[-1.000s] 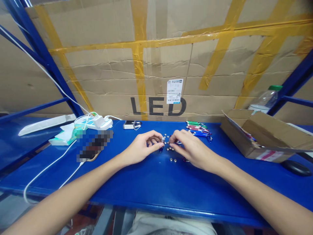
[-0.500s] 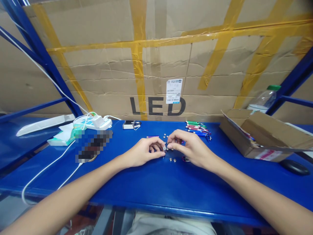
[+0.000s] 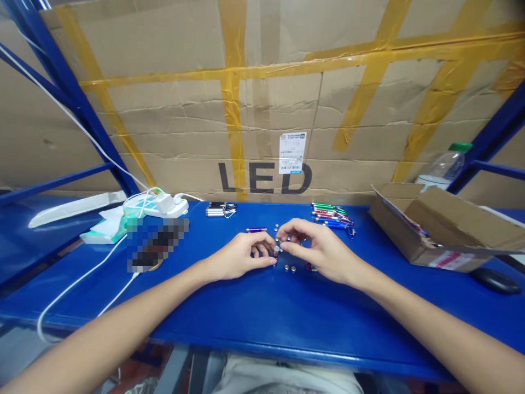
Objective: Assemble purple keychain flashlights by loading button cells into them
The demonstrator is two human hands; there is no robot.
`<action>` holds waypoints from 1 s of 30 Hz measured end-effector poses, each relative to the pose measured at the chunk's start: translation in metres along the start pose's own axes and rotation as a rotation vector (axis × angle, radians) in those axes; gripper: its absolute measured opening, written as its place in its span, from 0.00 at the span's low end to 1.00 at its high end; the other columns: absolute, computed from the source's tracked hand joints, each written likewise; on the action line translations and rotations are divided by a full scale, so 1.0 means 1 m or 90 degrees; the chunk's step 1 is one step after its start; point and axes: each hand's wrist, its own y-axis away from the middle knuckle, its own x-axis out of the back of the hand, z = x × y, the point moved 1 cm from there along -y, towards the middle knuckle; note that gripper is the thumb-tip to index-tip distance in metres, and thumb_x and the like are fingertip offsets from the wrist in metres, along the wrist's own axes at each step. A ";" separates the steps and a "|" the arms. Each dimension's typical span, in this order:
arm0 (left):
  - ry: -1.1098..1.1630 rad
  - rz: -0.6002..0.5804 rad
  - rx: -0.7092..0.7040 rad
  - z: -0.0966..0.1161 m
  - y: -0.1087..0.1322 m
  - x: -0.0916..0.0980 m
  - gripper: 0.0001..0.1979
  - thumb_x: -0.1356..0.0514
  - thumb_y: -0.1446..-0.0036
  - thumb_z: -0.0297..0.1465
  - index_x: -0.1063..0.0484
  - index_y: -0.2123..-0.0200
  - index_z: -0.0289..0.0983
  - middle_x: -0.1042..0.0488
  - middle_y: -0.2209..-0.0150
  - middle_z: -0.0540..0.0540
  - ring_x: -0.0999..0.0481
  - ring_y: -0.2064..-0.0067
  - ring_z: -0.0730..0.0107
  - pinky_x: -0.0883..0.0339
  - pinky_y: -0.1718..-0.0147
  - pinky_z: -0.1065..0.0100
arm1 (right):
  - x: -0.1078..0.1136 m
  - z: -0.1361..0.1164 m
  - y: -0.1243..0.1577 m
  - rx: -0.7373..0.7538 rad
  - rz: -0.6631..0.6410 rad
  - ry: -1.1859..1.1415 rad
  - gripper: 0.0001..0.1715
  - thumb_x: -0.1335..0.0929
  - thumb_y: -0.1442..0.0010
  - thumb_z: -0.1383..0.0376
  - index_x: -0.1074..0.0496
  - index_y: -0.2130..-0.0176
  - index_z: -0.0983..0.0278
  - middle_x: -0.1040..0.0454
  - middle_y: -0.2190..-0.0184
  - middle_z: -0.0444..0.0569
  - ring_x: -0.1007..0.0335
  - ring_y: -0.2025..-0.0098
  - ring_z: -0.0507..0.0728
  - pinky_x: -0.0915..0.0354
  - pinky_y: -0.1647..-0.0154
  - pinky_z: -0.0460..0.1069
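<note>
My left hand point(image 3: 241, 256) and my right hand point(image 3: 318, 247) meet at the middle of the blue table point(image 3: 254, 306). Between their fingertips is a small silver button cell point(image 3: 276, 250); the left fingers curl round a small dark part that I cannot make out. Two loose button cells point(image 3: 290, 268) lie just in front of the fingers, and more lie behind them. A purple mini flashlight tube point(image 3: 256, 230) lies behind my left hand.
Coloured mini flashlights point(image 3: 333, 215) and black ones point(image 3: 219, 209) lie at the back. An open cardboard box point(image 3: 443, 230), a plastic bottle point(image 3: 445, 164) and a black mouse point(image 3: 494, 280) are at the right. A power strip point(image 3: 158, 205), white cable point(image 3: 82, 279) and tissue pack point(image 3: 104, 230) are left.
Both hands have drawn slightly toward me, uncovering the purple tube behind the left hand. The pinch on the silver cell stays in place between them.
</note>
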 end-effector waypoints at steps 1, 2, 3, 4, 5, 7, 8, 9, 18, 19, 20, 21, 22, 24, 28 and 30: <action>-0.009 -0.003 0.000 0.000 0.000 0.000 0.12 0.30 0.37 0.34 0.24 0.55 0.35 0.19 0.61 0.46 0.21 0.62 0.69 0.29 0.60 0.68 | 0.000 -0.001 0.000 0.004 -0.003 0.000 0.06 0.29 0.30 0.62 0.22 0.54 0.61 0.20 0.58 0.47 0.29 0.59 0.56 0.33 0.55 0.52; -0.017 -0.006 -0.001 0.000 0.000 0.000 0.12 0.30 0.37 0.34 0.23 0.55 0.35 0.19 0.61 0.47 0.21 0.62 0.69 0.29 0.60 0.68 | 0.000 -0.001 0.000 0.007 -0.005 -0.001 0.07 0.29 0.30 0.62 0.22 0.54 0.61 0.20 0.58 0.47 0.29 0.59 0.56 0.34 0.56 0.52; -0.022 -0.009 -0.002 -0.001 0.000 0.001 0.12 0.30 0.38 0.34 0.23 0.55 0.35 0.19 0.61 0.47 0.22 0.62 0.69 0.29 0.61 0.68 | 0.000 -0.002 0.000 0.008 -0.006 -0.003 0.07 0.29 0.30 0.62 0.22 0.53 0.61 0.20 0.57 0.47 0.29 0.60 0.56 0.34 0.56 0.51; -0.024 -0.013 -0.004 -0.001 -0.001 0.001 0.12 0.30 0.38 0.34 0.23 0.55 0.35 0.19 0.61 0.47 0.22 0.62 0.69 0.30 0.61 0.68 | 0.000 -0.002 0.000 0.007 -0.009 -0.007 0.07 0.29 0.30 0.62 0.22 0.53 0.61 0.20 0.57 0.47 0.29 0.60 0.56 0.34 0.56 0.51; -0.023 -0.015 -0.004 -0.001 -0.001 0.001 0.11 0.30 0.38 0.34 0.23 0.56 0.35 0.20 0.62 0.48 0.22 0.62 0.69 0.30 0.61 0.68 | -0.001 -0.002 0.000 0.004 -0.013 -0.014 0.07 0.29 0.30 0.62 0.22 0.53 0.61 0.20 0.57 0.47 0.29 0.60 0.56 0.34 0.57 0.51; -0.021 -0.019 -0.005 -0.001 -0.001 0.001 0.11 0.30 0.38 0.34 0.23 0.57 0.35 0.20 0.63 0.48 0.22 0.63 0.69 0.30 0.62 0.68 | -0.002 -0.002 0.001 -0.005 -0.022 -0.029 0.08 0.29 0.30 0.62 0.22 0.53 0.61 0.21 0.57 0.47 0.30 0.61 0.55 0.34 0.59 0.50; -0.021 -0.021 -0.005 -0.001 -0.001 0.001 0.10 0.30 0.38 0.34 0.23 0.57 0.35 0.20 0.63 0.48 0.23 0.63 0.70 0.30 0.62 0.68 | -0.003 -0.002 0.001 -0.007 -0.024 -0.034 0.07 0.28 0.30 0.61 0.22 0.53 0.61 0.21 0.58 0.47 0.30 0.62 0.55 0.34 0.59 0.50; -0.021 -0.023 -0.006 0.000 -0.001 0.001 0.10 0.30 0.38 0.34 0.23 0.57 0.35 0.20 0.63 0.49 0.23 0.63 0.70 0.30 0.62 0.68 | -0.004 -0.001 0.000 -0.007 -0.026 -0.035 0.07 0.28 0.30 0.61 0.22 0.54 0.61 0.21 0.58 0.46 0.30 0.62 0.55 0.34 0.60 0.50; -0.018 -0.018 0.002 0.001 0.001 0.000 0.12 0.30 0.38 0.35 0.23 0.55 0.34 0.22 0.64 0.49 0.24 0.63 0.69 0.30 0.60 0.68 | -0.007 0.001 0.001 0.017 -0.035 -0.010 0.04 0.27 0.30 0.63 0.22 0.56 0.61 0.22 0.60 0.45 0.29 0.61 0.54 0.33 0.59 0.48; -0.017 -0.018 0.001 0.001 0.001 0.000 0.12 0.30 0.38 0.34 0.23 0.55 0.34 0.22 0.64 0.49 0.24 0.63 0.69 0.30 0.60 0.68 | -0.007 0.001 0.001 0.017 -0.034 -0.010 0.04 0.27 0.30 0.64 0.23 0.56 0.61 0.23 0.60 0.45 0.29 0.62 0.54 0.33 0.59 0.48; -0.014 -0.019 -0.001 0.001 0.001 0.000 0.12 0.30 0.38 0.34 0.23 0.55 0.34 0.22 0.64 0.49 0.23 0.63 0.69 0.30 0.60 0.68 | -0.007 0.001 0.001 0.016 -0.033 -0.009 0.03 0.27 0.30 0.64 0.23 0.56 0.61 0.23 0.61 0.45 0.29 0.62 0.54 0.34 0.59 0.48; -0.012 -0.020 -0.002 0.001 0.001 -0.001 0.12 0.30 0.38 0.34 0.23 0.55 0.35 0.21 0.64 0.49 0.23 0.63 0.69 0.30 0.60 0.68 | -0.008 0.001 0.001 0.014 -0.032 -0.009 0.03 0.27 0.31 0.64 0.23 0.56 0.61 0.23 0.61 0.45 0.29 0.62 0.54 0.34 0.59 0.48; -0.010 -0.020 -0.003 0.001 0.000 -0.001 0.12 0.30 0.38 0.34 0.23 0.55 0.35 0.22 0.64 0.49 0.23 0.63 0.69 0.30 0.60 0.68 | -0.008 0.001 0.001 0.012 -0.031 -0.010 0.03 0.27 0.31 0.65 0.23 0.57 0.61 0.23 0.62 0.45 0.29 0.63 0.54 0.34 0.60 0.48; -0.011 -0.019 -0.004 0.001 0.001 -0.001 0.12 0.30 0.38 0.34 0.23 0.55 0.35 0.22 0.64 0.49 0.23 0.63 0.69 0.31 0.61 0.68 | -0.009 0.001 0.000 0.008 -0.029 -0.013 0.03 0.27 0.31 0.65 0.23 0.57 0.61 0.23 0.62 0.45 0.30 0.63 0.54 0.34 0.60 0.48; -0.016 -0.019 -0.005 0.001 0.001 -0.002 0.11 0.30 0.38 0.34 0.23 0.56 0.35 0.22 0.64 0.49 0.23 0.63 0.69 0.31 0.61 0.68 | -0.010 0.002 0.000 0.001 -0.030 -0.013 0.03 0.26 0.31 0.64 0.22 0.57 0.62 0.23 0.62 0.45 0.29 0.63 0.54 0.34 0.60 0.48; -0.018 -0.019 -0.004 0.001 0.001 -0.002 0.11 0.30 0.38 0.34 0.23 0.56 0.35 0.22 0.64 0.50 0.24 0.63 0.69 0.31 0.61 0.68 | -0.009 0.002 0.000 -0.002 -0.031 -0.010 0.03 0.26 0.31 0.64 0.23 0.57 0.62 0.23 0.62 0.45 0.29 0.63 0.54 0.34 0.60 0.48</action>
